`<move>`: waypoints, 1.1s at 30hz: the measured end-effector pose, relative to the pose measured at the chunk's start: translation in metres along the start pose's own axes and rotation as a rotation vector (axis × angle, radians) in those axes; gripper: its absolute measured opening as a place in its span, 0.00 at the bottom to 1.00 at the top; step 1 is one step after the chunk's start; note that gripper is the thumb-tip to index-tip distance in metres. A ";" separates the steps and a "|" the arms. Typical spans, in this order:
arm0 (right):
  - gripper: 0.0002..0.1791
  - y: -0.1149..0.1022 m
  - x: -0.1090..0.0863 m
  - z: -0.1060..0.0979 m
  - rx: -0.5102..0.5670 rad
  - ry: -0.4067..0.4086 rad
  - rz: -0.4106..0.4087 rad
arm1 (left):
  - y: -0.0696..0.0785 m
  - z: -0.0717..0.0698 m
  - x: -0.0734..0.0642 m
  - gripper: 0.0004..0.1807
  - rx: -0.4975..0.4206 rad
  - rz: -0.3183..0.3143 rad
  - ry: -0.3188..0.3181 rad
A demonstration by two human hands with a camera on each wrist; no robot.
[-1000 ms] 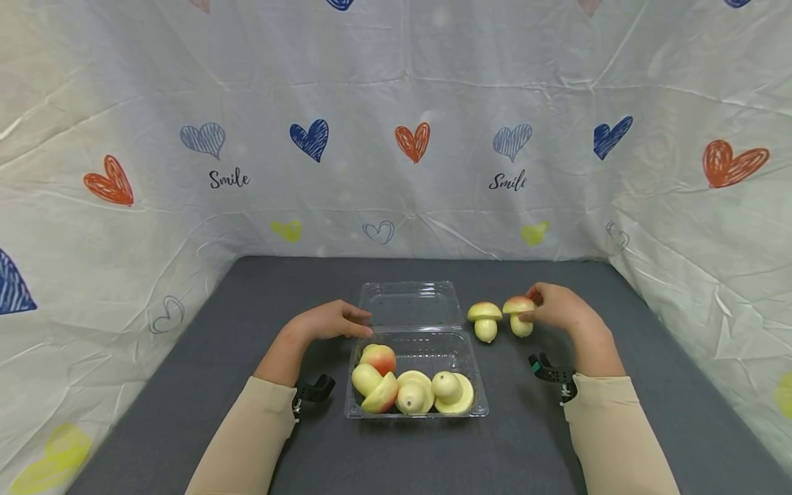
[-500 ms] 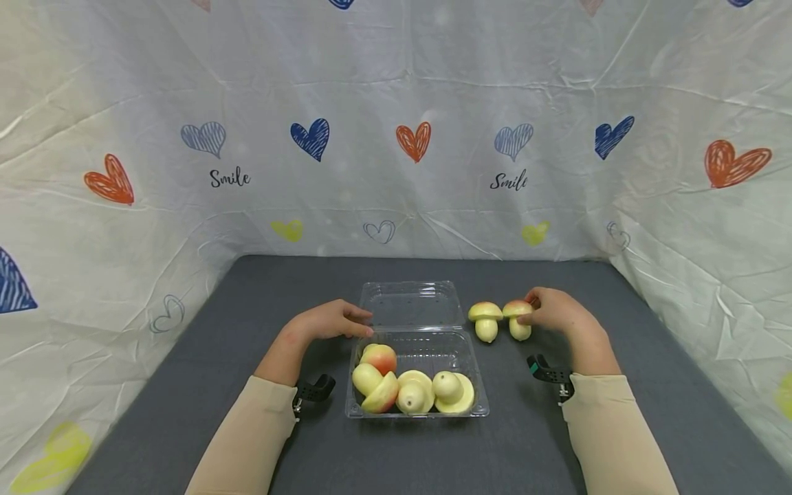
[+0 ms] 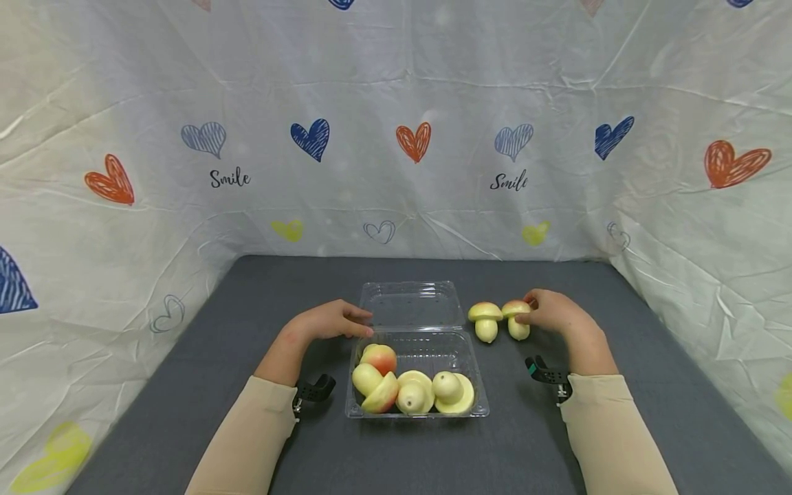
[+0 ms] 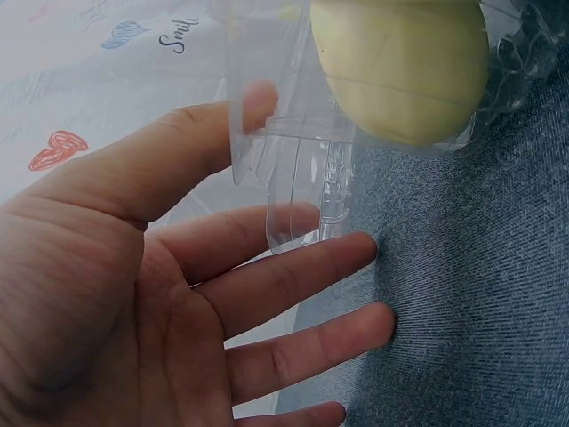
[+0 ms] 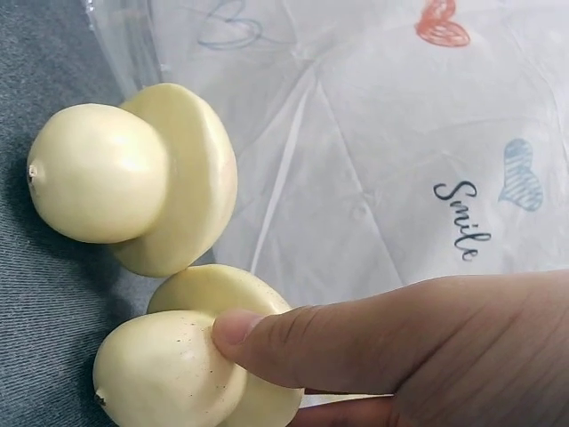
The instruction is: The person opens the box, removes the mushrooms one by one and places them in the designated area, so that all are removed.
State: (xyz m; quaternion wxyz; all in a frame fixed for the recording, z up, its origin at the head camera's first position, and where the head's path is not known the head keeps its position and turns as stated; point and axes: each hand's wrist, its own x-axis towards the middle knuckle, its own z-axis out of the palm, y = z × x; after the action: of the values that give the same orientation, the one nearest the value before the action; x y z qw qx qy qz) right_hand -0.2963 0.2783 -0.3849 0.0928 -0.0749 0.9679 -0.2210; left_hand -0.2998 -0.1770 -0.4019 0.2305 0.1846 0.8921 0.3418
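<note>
My right hand pinches a mushroom with a reddish-yellow cap and a pale stem. In the right wrist view, the thumb presses where stem meets cap, and the other fingers are mostly hidden behind. Just left of it lies a second mushroom, the two caps side by side. My left hand is at the back left corner of a clear plastic clamshell box. The left wrist view shows its fingers spread and fairly straight, with the thumb tip overlapping the plastic edge.
Several more mushrooms, among them one at the front right, lie along the left and front of the box. Its lid is folded back flat behind it. A dark grey cloth covers the table, and a white heart-printed sheet hangs around it.
My right hand has shifted slightly left and toward me, and the mushroom in it has slid a little toward the other one. The left hand and the box stay as they were.
</note>
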 end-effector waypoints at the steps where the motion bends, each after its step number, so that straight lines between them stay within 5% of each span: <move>1: 0.32 0.000 0.000 0.000 0.000 -0.002 0.001 | 0.000 0.000 0.000 0.36 -0.002 -0.002 0.000; 16: 0.40 -0.028 -0.016 -0.015 -0.039 0.012 -0.016 | 0.000 0.000 0.000 0.35 -0.003 -0.014 0.008; 33: 0.36 -0.079 -0.040 -0.012 -0.010 0.087 -0.268 | 0.001 0.001 0.000 0.35 -0.004 -0.018 0.011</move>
State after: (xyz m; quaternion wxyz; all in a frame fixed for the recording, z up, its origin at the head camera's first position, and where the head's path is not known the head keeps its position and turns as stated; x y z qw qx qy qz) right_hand -0.2515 0.2206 -0.3330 0.0201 -0.1946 0.9534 -0.2299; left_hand -0.2991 -0.1762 -0.4017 0.2288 0.1743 0.8944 0.3426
